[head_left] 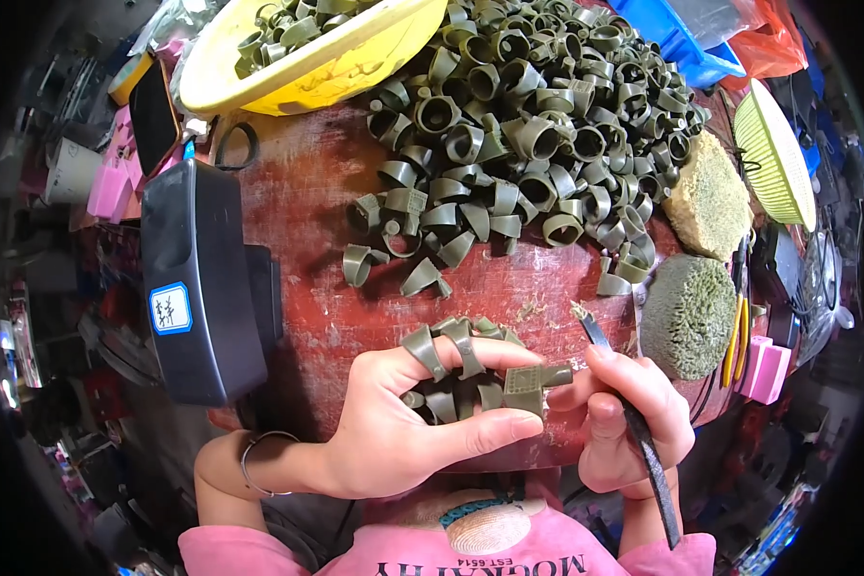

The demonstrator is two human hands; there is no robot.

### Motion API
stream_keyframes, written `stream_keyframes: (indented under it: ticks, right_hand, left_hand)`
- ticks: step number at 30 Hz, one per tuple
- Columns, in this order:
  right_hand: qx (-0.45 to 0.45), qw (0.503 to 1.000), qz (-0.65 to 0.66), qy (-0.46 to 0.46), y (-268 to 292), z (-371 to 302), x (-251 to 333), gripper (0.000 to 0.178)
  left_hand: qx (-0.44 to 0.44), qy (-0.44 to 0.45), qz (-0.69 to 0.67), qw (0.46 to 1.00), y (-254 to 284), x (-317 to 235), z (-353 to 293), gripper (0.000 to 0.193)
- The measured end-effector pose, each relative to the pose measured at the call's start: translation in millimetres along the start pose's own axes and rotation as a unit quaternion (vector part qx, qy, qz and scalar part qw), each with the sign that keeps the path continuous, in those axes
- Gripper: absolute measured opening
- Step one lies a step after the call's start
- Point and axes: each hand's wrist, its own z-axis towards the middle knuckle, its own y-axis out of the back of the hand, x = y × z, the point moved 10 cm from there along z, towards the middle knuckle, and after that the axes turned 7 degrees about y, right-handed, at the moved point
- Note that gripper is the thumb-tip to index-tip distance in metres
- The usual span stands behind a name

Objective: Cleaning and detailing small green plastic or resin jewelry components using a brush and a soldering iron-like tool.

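My left hand (384, 422) is closed around several olive-green ring-shaped plastic pieces (440, 398), some looped over its fingers. Between its thumb and index finger one olive ring piece (523, 389) is pinched, with a short stub pointing right. A slim flat knife (647, 451), dark along its length, lies in my right hand (634, 413), its narrow tip angled up and away from me. Fingertips of the right hand sit at the stub, under its end; whether they press on it I cannot tell. A thin bracelet circles my left wrist.
A large heap of olive rings (547, 134) covers the far table. Beyond it stand a yellow basin (317, 77) of rings and a blue crate (677, 48). A black box (197, 288) is at left; two rough, porous blocks (686, 317) and a pale-green basket (776, 158) are at right.
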Motion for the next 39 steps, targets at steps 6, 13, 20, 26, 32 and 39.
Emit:
stream_keyframes:
  ticks: [6,13,20,26,32,39]
  right_hand:
    - [-0.045,0.990,0.122,0.059,4.1,-10.8,5.2,0.025]
    - [-0.030,0.986,0.038,0.158,-8.7,-8.7,22.9,0.033]
    - [-0.070,0.991,-0.074,0.083,12.0,-12.6,15.6,0.044]
    - [-0.004,0.995,-0.011,0.097,0.7,-12.5,14.4,0.027]
    - [-0.048,0.998,0.050,-0.014,2.5,-10.5,-5.0,0.032]
    - [-0.139,0.987,0.081,0.026,13.8,-16.1,-5.6,0.033]
  left_hand:
    - [-0.009,0.167,-0.058,0.984,0.3,23.6,-5.2,0.032]
    - [0.021,0.116,-0.174,0.978,-5.1,31.0,-4.1,0.030]
    - [-0.023,0.144,-0.119,0.982,2.2,29.1,-7.2,0.029]
    - [-0.044,-0.016,0.055,0.997,8.4,4.1,-3.5,0.034]
    - [-0.065,-0.069,0.082,0.992,10.1,-9.0,-8.2,0.037]
    - [-0.073,-0.077,0.115,0.988,10.9,-10.8,-9.0,0.036]
